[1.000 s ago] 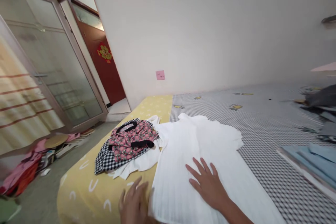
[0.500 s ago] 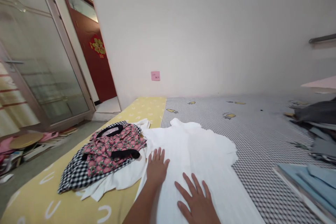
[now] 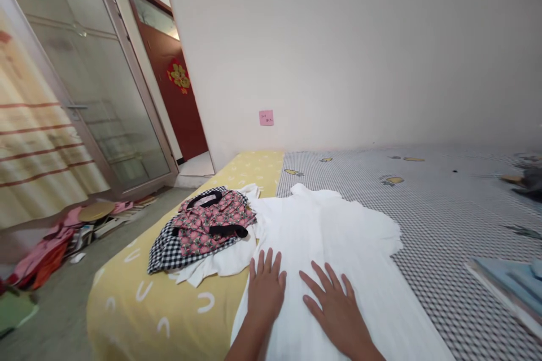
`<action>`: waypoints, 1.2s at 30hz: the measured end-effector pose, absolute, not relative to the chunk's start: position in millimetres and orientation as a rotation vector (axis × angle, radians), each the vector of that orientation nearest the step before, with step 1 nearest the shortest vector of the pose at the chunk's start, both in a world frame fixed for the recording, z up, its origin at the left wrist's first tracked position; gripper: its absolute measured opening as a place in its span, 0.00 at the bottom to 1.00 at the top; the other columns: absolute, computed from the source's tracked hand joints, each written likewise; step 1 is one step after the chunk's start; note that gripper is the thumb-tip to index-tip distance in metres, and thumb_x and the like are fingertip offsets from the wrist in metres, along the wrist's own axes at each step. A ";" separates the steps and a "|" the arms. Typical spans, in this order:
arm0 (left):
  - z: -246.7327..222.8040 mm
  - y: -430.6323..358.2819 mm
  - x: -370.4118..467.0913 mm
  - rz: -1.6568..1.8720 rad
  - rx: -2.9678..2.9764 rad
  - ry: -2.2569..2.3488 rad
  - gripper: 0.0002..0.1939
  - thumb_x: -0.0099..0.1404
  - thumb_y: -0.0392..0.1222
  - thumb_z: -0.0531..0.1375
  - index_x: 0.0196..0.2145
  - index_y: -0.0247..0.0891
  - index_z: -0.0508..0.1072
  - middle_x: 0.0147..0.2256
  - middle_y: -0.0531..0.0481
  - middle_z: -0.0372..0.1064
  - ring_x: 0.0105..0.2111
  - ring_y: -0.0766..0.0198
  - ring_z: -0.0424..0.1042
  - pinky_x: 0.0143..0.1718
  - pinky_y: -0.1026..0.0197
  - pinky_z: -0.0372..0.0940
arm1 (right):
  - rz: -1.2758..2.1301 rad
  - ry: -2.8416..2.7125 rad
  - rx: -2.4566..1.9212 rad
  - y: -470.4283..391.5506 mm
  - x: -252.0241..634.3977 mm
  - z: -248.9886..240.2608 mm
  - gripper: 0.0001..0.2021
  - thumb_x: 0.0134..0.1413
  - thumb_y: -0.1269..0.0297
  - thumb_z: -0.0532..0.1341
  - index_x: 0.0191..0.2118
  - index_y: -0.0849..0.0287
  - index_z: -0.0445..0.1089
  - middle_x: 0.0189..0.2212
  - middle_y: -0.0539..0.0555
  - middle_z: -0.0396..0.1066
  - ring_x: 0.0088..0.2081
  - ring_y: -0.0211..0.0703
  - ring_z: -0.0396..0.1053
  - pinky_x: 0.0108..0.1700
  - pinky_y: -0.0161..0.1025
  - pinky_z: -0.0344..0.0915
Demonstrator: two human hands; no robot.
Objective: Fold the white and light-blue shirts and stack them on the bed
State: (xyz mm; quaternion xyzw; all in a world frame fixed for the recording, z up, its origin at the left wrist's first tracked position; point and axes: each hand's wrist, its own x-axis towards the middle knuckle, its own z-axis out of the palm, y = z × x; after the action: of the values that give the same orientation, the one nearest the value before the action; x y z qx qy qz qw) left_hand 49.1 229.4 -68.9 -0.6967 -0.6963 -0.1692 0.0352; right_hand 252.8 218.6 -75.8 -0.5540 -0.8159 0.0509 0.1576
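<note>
A white short-sleeved shirt [image 3: 313, 225] is spread flat on the bed, its collar toward the wall. My left hand [image 3: 266, 287] rests palm down on its left side, fingers extended. Lower on the shirt and to the right, my right hand [image 3: 334, 304] lies flat with fingers spread. Both hands touch the cloth and grip nothing. Left of the shirt is a loose pile: a pink floral top [image 3: 207, 225] with black trim over a black-and-white checked garment [image 3: 165, 254], with white cloth [image 3: 228, 262] beneath.
The bed carries a yellow sheet [image 3: 186, 316] on the left and a grey checked one [image 3: 427, 220] on the right. Folded light-blue cloth [image 3: 508, 276] lies at the right, with dark clothes [image 3: 533, 183] behind. Assorted items [image 3: 95, 211] lie on the floor near the glass door [image 3: 118, 101].
The view has turned left, so the bed and clothes appear farther right. My right hand has moved slightly up the shirt; my left stays on its left side. The shirt remains spread.
</note>
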 end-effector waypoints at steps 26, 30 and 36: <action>-17.7 307.9 11.5 -0.755 -1.684 -2.712 0.15 0.66 0.44 0.58 0.46 0.34 0.74 0.46 0.37 0.76 0.49 0.51 0.73 0.47 0.55 0.66 | 0.194 -2.252 -1.530 220.6 250.3 -81.6 0.23 0.66 0.45 0.51 0.65 0.29 0.59 0.70 0.43 0.53 0.71 0.61 0.48 0.67 0.72 0.44; -18.0 341.0 10.0 -0.805 -1.673 -2.785 0.15 0.68 0.47 0.57 0.46 0.35 0.73 0.41 0.44 0.78 0.40 0.59 0.76 0.42 0.57 0.67 | 0.194 -2.249 -1.531 225.2 249.8 -89.0 0.24 0.65 0.46 0.53 0.65 0.28 0.58 0.70 0.43 0.53 0.70 0.63 0.49 0.67 0.73 0.45; 0.0 360.3 42.9 -0.697 -1.747 -2.707 0.16 0.69 0.38 0.53 0.51 0.38 0.73 0.48 0.42 0.77 0.46 0.55 0.76 0.44 0.55 0.66 | 0.169 -2.254 -1.496 229.3 250.9 -95.7 0.24 0.64 0.45 0.53 0.65 0.27 0.57 0.69 0.43 0.53 0.70 0.65 0.50 0.66 0.73 0.48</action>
State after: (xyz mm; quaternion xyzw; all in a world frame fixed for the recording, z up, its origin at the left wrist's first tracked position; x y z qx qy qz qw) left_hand 42.9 360.3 0.0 -0.5284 -0.8188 -0.2109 -0.0770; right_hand 250.9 229.3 -95.7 -0.5392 -0.8123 0.0608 0.2140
